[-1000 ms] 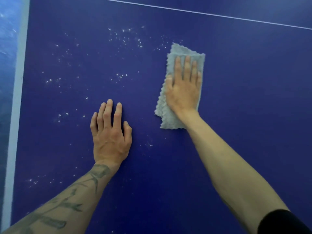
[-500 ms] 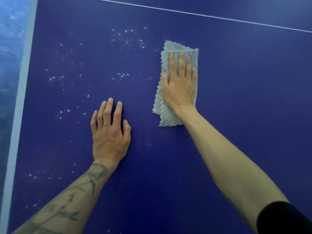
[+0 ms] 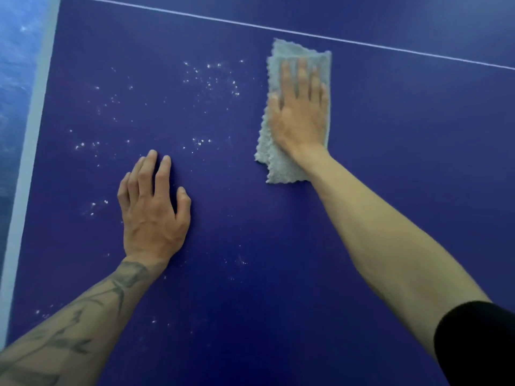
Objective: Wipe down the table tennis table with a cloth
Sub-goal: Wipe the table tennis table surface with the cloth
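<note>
Grey cloth, folded long, lying flat on the blue counter just on the near side of the white line. Head view only. Pressed there by the right grip: palm down, fingers straight and close together, curled round nothing, so open and bearing down flat, presumably to spread pressure over the whole fold and slide it rather than bunch it. Left grip well nearer than the line, likewise flat and open on bare counter, holding nothing, probably braced to take body weight during the reach. White specks scattered on the near side of the line, toward the pale edge band, not yet wiped. Judged mid-task, with much left. Next, likely a sweep along the line toward that band, under firm, even pressure.
</note>
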